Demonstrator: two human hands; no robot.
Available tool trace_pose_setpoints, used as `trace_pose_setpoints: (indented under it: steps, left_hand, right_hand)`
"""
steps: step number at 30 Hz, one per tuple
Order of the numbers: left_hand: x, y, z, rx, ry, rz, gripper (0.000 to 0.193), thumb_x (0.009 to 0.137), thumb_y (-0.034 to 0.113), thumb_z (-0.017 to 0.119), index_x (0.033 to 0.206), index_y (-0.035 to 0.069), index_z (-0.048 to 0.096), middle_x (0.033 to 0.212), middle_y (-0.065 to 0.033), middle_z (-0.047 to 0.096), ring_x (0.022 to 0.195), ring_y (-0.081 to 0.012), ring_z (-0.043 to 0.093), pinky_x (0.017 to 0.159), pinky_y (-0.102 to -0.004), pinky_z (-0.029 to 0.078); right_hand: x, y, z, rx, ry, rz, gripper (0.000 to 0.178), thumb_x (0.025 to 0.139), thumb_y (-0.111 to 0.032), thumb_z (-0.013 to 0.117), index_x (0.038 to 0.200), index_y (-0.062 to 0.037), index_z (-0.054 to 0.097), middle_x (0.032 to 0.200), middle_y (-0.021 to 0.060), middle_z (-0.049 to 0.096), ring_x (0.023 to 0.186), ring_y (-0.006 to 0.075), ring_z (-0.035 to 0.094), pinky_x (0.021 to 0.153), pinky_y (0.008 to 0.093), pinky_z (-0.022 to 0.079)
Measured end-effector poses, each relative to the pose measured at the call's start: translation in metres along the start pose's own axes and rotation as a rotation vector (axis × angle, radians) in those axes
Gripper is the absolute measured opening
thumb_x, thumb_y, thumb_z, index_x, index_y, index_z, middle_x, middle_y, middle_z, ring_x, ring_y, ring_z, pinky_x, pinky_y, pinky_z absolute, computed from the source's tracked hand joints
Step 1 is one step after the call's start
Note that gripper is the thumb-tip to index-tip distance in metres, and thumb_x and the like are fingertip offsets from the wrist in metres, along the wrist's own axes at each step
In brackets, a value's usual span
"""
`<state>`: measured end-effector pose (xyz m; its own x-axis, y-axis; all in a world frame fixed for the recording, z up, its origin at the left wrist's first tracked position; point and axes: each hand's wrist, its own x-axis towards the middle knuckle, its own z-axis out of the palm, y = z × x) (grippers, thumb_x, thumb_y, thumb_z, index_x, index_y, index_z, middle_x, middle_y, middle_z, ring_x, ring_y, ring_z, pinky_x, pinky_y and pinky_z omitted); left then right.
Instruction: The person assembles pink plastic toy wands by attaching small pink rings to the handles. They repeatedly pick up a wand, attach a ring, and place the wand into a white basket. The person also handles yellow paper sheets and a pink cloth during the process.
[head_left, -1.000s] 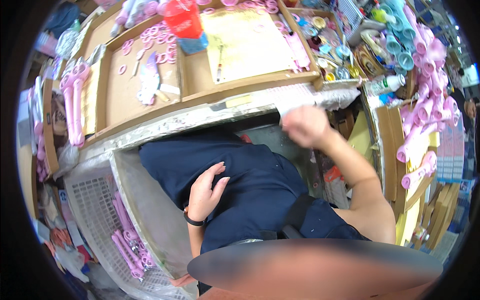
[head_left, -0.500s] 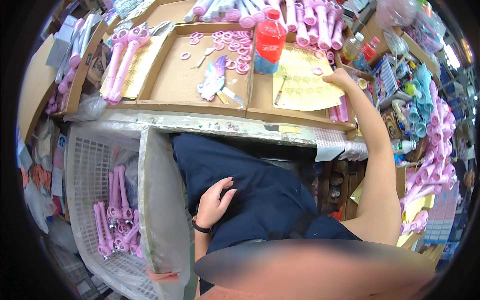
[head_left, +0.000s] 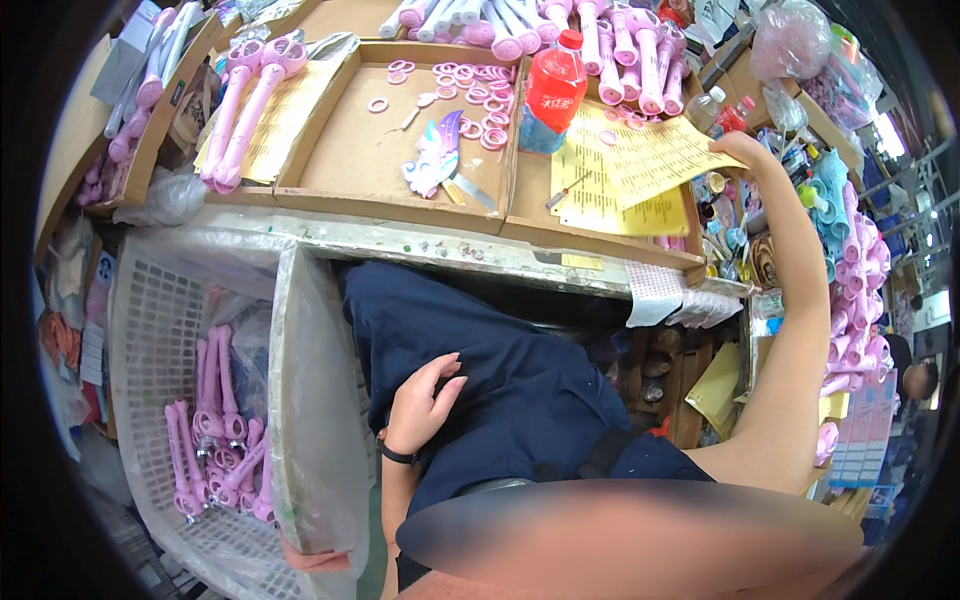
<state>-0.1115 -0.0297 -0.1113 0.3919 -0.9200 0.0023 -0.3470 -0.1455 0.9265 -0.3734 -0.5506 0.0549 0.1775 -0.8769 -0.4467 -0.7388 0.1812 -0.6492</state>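
Cluttered workshop shelving and piles surround a pale, paint-spotted counter (head_left: 455, 246), which carries shallow cardboard trays (head_left: 385, 204). Above the right-hand tray, the right hand (head_left: 750, 151) holds up one edge of a yellow sheet (head_left: 660, 165), its fingers (head_left: 724, 146) pinched on the far right corner. Rows of dark print cover this sheet, and the lower sheet (head_left: 578, 205) beneath it in the tray is printed too; the lines are too small to make out. On the lower sheet lies a slim tool (head_left: 564, 194). Just left stands a bottle (head_left: 553, 95), red above and blue below, with pale lettering on the red part. Pink rings (head_left: 492, 138) and a winged ornament (head_left: 435, 152) lie in the next tray.

Over the dark blue clothing on the lap, the left hand (head_left: 420, 412) is empty, its fingers (head_left: 438, 367) loosely curved and the thumb apart. Left of it, a basket (head_left: 140, 330) holds pink wands (head_left: 208, 395).
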Motion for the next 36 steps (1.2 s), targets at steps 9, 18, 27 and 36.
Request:
trace_pose_setpoints:
  steps: [9, 18, 27, 36]
  left_hand:
    - [0.005, 0.021, -0.018, 0.023, 0.124, 0.119, 0.024, 0.083, 0.007, 0.067, 0.106, 0.0, 0.063, 0.098, -0.0144, 0.068, 0.092, -0.0261, 0.067, 0.082, -0.0324, 0.052]
    - [0.03, 0.08, -0.028, -0.57, -0.103, 0.307, 0.071, 0.091, 0.029, 0.063, 0.142, -0.004, 0.028, 0.137, -0.0193, 0.047, 0.126, -0.027, 0.046, 0.104, -0.0376, 0.036]
    - [-0.002, 0.003, -0.044, -1.003, 0.375, -0.078, 0.036, 0.097, 0.007, 0.046, 0.131, -0.005, 0.041, 0.122, -0.0136, 0.059, 0.107, -0.0163, 0.06, 0.092, -0.029, 0.047]
    - [-0.013, -0.034, -0.046, -0.74, 0.707, -0.092, 0.049, 0.093, -0.001, 0.05, 0.14, 0.002, 0.036, 0.123, -0.0133, 0.058, 0.105, -0.0146, 0.06, 0.088, -0.0273, 0.048]
  right_hand:
    - [-0.201, -0.067, -0.051, -0.917, 0.28, -0.769, 0.018, 0.086, -0.018, 0.062, 0.09, -0.0006, 0.064, 0.077, 0.0088, 0.064, 0.07, 0.0185, 0.061, 0.068, 0.0316, 0.047]
    - [-0.268, -0.162, 0.133, -1.406, -0.553, -1.403, 0.011, 0.074, -0.022, 0.069, 0.08, -0.0126, 0.072, 0.068, 0.0069, 0.064, 0.067, 0.0267, 0.062, 0.061, 0.0367, 0.048]
    - [-0.213, -0.191, 0.29, -0.464, 0.594, -2.213, 0.019, 0.08, -0.018, 0.066, 0.095, -0.0069, 0.063, 0.093, 0.0095, 0.062, 0.088, 0.025, 0.059, 0.083, 0.0402, 0.042]
    - [-0.179, 0.007, 0.351, -0.196, -0.313, -0.852, 0.035, 0.086, -0.014, 0.066, 0.118, -0.0031, 0.057, 0.089, 0.0114, 0.065, 0.074, 0.0189, 0.064, 0.067, 0.0298, 0.051]
